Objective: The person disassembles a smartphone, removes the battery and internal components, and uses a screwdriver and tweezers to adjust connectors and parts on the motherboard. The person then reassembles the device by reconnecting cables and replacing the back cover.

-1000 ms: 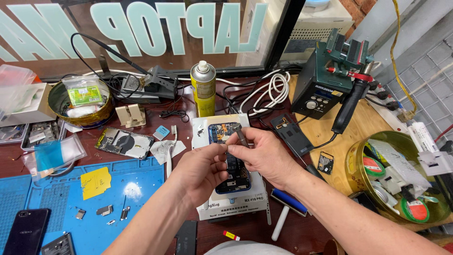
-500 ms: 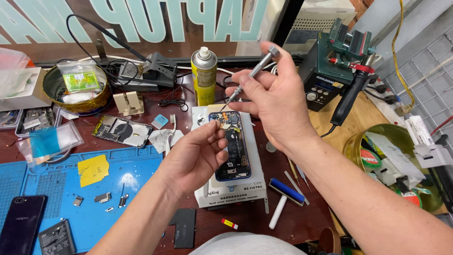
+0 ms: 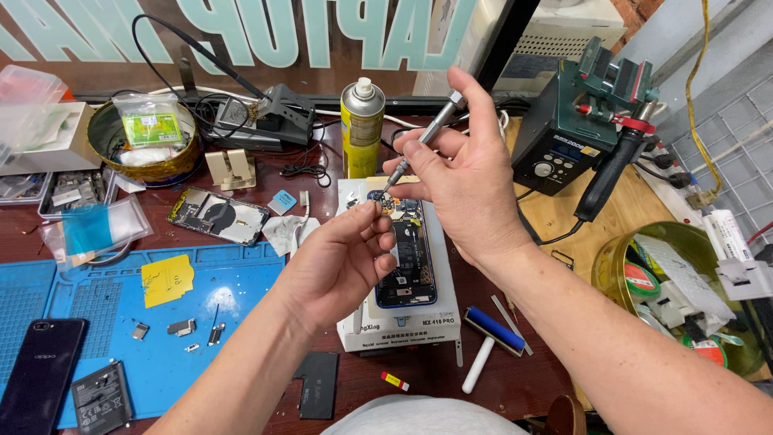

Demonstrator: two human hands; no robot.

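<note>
Far left on the table, a dark phone lies face up beside a loose battery, both at the near edge of the blue work mat. On that mat: a yellow sticky note and a scatter of small metal shields. Behind the mat sits a brass-coloured bowl stuffed with small bags, and just to its right an opened phone back housing lies flat.

Now the centre. The left hand hovers above the table, thumb and fingertips pinched together on something too small to make out (a screw, perhaps, but it cannot be told). Right beneath it lies the opened phone, its inner parts showing, resting on a white box. Behind stands a yellow spray can, upright.

The right hand is raised over the phone's top end, gripping a slim silver screwdriver tilted down and left, its tip close to the left fingertips, just above the phone.

Further right, a blue roller with a white handle lies by the box, a green soldering station stands behind, and a round tin of tape rolls closes the far right.
</note>
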